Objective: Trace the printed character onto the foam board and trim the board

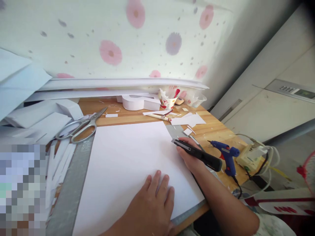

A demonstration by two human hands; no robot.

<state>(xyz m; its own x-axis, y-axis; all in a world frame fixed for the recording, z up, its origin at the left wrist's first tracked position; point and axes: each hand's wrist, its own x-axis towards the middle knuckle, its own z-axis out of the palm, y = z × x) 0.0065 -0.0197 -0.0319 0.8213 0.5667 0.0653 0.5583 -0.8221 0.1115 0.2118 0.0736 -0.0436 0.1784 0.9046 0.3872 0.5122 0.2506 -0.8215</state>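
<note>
A large white sheet (pixel 123 157) lies flat over a grey cutting mat (pixel 71 186) on the wooden table. My left hand (pixel 157 196) rests palm down on the sheet's near part, fingers stretched out. At the sheet's right side, my right hand (pixel 190 157) grips a black utility knife (pixel 197 153), its tip end pointing up and left over the paper. Whether the knife touches the paper, I cannot tell. Silver scissors (pixel 86 126) lie partly spread beyond the sheet's left corner.
A blue glue gun (pixel 227 154) stands right of my right hand, near a white power strip (pixel 251 157) with cables. Paper scraps (pixel 189 120), a pen (pixel 158 117), a paper cup (pixel 168 100) and a white cut-out shape (pixel 140 102) sit at the back. Paper strips (pixel 59 164) pile up left.
</note>
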